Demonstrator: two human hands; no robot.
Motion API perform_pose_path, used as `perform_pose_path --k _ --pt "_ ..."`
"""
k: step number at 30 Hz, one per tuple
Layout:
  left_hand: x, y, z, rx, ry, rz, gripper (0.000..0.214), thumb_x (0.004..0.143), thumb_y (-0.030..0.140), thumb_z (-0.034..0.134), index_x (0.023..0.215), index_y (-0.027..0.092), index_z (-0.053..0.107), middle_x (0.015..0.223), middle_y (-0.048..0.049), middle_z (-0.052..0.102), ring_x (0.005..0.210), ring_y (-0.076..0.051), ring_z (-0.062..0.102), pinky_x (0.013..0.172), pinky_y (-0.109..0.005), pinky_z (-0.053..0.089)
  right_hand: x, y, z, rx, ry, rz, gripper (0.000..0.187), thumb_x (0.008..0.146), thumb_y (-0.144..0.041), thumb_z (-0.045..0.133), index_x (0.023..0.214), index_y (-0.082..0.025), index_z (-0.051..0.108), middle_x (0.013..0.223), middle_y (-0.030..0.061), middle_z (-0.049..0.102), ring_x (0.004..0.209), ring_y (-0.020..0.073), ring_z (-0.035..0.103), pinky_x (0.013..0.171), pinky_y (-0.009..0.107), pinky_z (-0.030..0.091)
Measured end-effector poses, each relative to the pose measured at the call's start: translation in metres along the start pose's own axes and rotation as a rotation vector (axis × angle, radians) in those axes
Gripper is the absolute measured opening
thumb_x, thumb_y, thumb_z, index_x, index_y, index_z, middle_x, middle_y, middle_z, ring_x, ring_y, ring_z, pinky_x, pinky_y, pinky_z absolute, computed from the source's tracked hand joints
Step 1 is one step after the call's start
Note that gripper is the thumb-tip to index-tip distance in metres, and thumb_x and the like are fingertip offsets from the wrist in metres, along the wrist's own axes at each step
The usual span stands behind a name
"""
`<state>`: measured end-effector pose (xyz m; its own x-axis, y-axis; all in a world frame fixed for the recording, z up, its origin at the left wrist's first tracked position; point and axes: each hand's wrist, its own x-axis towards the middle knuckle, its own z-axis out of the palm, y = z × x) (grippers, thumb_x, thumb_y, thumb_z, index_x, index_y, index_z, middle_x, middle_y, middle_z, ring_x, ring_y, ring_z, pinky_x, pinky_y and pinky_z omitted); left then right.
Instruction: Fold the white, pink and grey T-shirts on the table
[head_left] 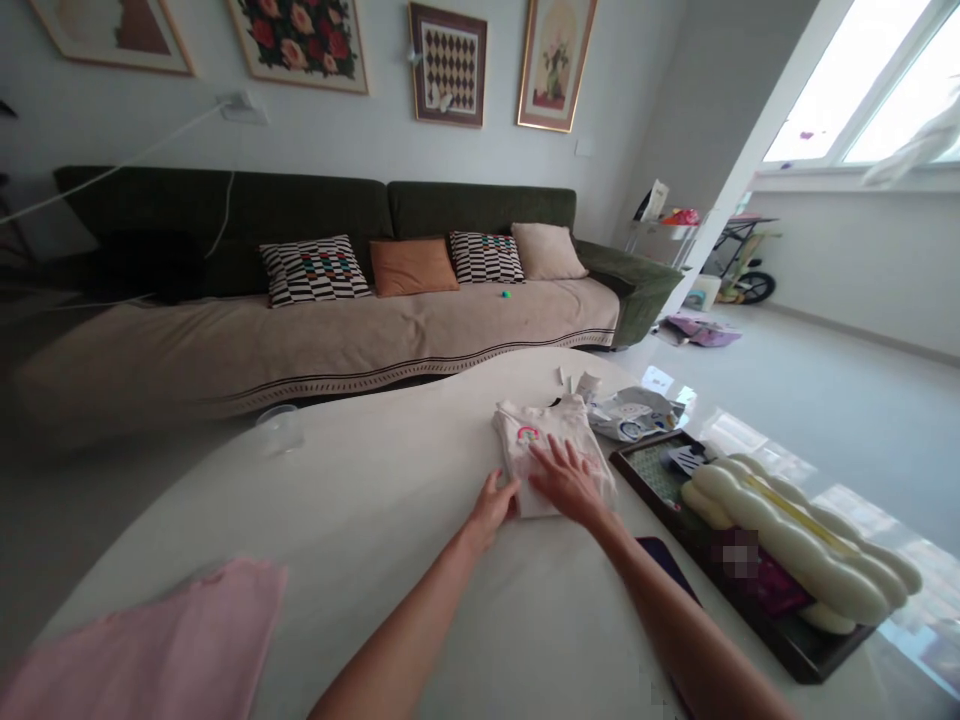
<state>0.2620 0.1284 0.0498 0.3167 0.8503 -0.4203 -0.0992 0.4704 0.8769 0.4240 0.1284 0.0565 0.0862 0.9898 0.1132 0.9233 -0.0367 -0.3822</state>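
Note:
A folded white T-shirt [555,415] lies on the white table, with a small pink and green rainbow-like print on its front. My right hand [568,478] rests flat on top of it, fingers spread. At the shirt's near left edge is my left hand [492,508], its fingertips touching the side of the fabric and its fingers apart. Part of the print is covered by my right hand.
Right of the shirt sit a crumpled silver-white package [636,412] and a dark tray [780,640] with a puffy cream item [802,530]. A dark flat object [664,560] lies beneath my right forearm. Pink cloth [172,640] and a clear cup [281,430] are at left.

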Motion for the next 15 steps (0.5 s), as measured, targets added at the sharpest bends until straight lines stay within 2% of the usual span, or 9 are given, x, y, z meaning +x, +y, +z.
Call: perform_pose_path --k 2,4,6,8,10,12,15 --pt "-0.027 -0.012 -0.017 0.103 -0.008 -0.001 0.060 0.077 0.038 0.055 0.129 0.021 0.033 0.106 -0.0080 0.058 0.088 -0.016 0.059 0.071 -0.026 0.044 -0.007 -0.004 0.017 -0.137 -0.090 -0.043 0.048 0.084 -0.046 0.042 0.131 -0.038 0.035 0.145 -0.0013 0.021 0.133 0.0315 0.009 0.100 0.058 0.016" --pt "-0.064 -0.022 -0.044 0.224 -0.014 0.054 0.054 0.078 0.037 0.053 0.127 0.019 0.037 0.102 -0.0074 0.060 0.087 -0.016 0.060 0.074 -0.026 0.044 -0.008 -0.002 0.019 -0.202 -0.142 -0.041 0.048 0.086 -0.048 0.037 0.132 -0.039 0.032 0.146 -0.0019 0.021 0.133 0.0314 0.010 0.100 0.057 0.018" --pt "-0.109 -0.029 -0.082 0.334 0.013 0.144 0.050 0.077 0.037 0.053 0.122 0.017 0.043 0.099 -0.0082 0.061 0.087 -0.016 0.060 0.076 -0.026 0.044 -0.004 -0.001 0.011 -0.226 -0.192 -0.049 0.046 0.086 -0.047 0.038 0.131 -0.039 0.035 0.144 -0.0010 0.024 0.131 0.0326 0.016 0.097 0.058 0.024" --pt "-0.157 -0.034 -0.126 0.464 0.092 0.227 0.044 0.078 0.038 0.053 0.116 0.017 0.050 0.102 -0.0086 0.061 0.091 -0.017 0.059 0.080 -0.027 0.045 0.000 -0.007 0.002 -0.218 -0.212 -0.051 0.044 0.085 -0.043 0.040 0.128 -0.036 0.041 0.142 0.0030 0.029 0.129 0.0363 0.022 0.092 0.063 0.027" --pt "-0.202 -0.035 -0.174 0.625 0.235 0.309 0.037 0.079 0.037 0.050 0.111 0.019 0.055 0.108 -0.0079 0.061 0.099 -0.018 0.057 0.086 -0.030 0.044 -0.005 -0.025 0.000 -0.209 -0.189 -0.055 0.043 0.086 -0.038 0.038 0.128 -0.029 0.043 0.142 0.0088 0.029 0.128 0.0396 0.021 0.089 0.067 0.027" --pt "-0.237 -0.031 -0.223 0.806 0.407 0.384 0.033 0.081 0.034 0.046 0.109 0.020 0.057 0.111 -0.0074 0.060 0.105 -0.019 0.054 0.092 -0.033 0.041 -0.025 -0.054 0.006 -0.181 -0.153 -0.098 0.045 0.088 -0.034 0.033 0.130 -0.021 0.041 0.142 0.0139 0.025 0.129 0.0382 0.019 0.092 0.065 0.026" --pt "-0.261 -0.015 -0.286 1.074 0.594 0.420 0.033 0.080 0.024 0.041 0.107 0.016 0.058 0.113 -0.0088 0.059 0.108 -0.019 0.052 0.098 -0.035 0.036 -0.082 -0.109 0.026 -0.111 -0.166 -0.241 0.043 0.088 -0.030 0.034 0.127 -0.016 0.044 0.137 0.0153 0.035 0.128 0.0267 0.028 0.100 0.048 0.030"
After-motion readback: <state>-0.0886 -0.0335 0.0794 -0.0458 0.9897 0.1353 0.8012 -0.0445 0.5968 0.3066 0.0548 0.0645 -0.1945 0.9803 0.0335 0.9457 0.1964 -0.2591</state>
